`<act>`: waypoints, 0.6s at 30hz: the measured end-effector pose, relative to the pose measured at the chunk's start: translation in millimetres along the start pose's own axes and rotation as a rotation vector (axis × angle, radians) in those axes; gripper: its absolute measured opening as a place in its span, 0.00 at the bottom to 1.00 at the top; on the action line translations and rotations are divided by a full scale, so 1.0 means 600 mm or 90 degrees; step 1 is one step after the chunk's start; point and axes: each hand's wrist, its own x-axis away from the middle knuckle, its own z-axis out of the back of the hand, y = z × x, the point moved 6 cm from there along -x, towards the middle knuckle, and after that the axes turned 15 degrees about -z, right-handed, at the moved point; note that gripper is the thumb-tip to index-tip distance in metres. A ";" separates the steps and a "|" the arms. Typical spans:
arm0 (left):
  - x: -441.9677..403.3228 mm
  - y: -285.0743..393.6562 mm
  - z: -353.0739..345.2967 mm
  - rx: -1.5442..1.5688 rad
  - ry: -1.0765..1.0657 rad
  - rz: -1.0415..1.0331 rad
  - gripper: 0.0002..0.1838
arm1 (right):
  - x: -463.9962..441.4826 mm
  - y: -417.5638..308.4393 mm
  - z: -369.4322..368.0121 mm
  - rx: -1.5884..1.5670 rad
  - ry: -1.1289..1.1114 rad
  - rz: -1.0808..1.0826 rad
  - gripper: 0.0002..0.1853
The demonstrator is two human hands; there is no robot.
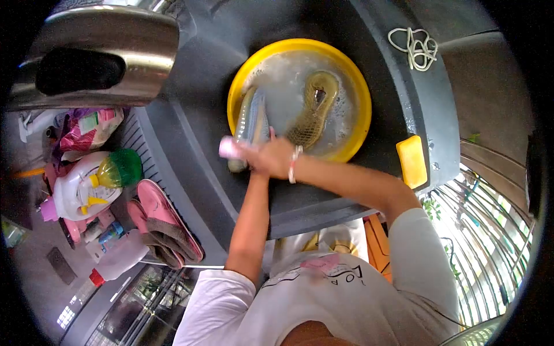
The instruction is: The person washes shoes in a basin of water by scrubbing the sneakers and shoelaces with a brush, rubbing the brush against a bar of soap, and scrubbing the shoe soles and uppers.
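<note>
The shoe [251, 118] lies across the basin's [363, 121] rim, long axis pointing away from the person; the right hand [273, 158] crosses its near end, fingers closed around a blurred pink thing [229, 147]; the left hand's [259, 168] fingers are hidden, I cannot tell their grip.

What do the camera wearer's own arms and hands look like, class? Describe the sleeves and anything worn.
Both arms come out of short white sleeves. A thin white bracelet with reddish marks circles the right wrist. The right hand wears no glove; the left is too blurred and covered to describe.
</note>
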 end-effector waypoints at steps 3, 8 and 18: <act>0.036 -0.090 -0.050 0.242 0.049 -0.015 0.26 | -0.025 0.008 0.017 0.029 -0.163 0.015 0.23; -0.008 0.005 0.018 -0.170 -0.092 0.015 0.26 | -0.039 0.024 0.022 0.058 -0.189 -0.059 0.26; -0.026 0.117 0.033 -0.185 -0.286 0.188 0.28 | -0.024 0.009 0.049 0.059 -0.274 0.009 0.36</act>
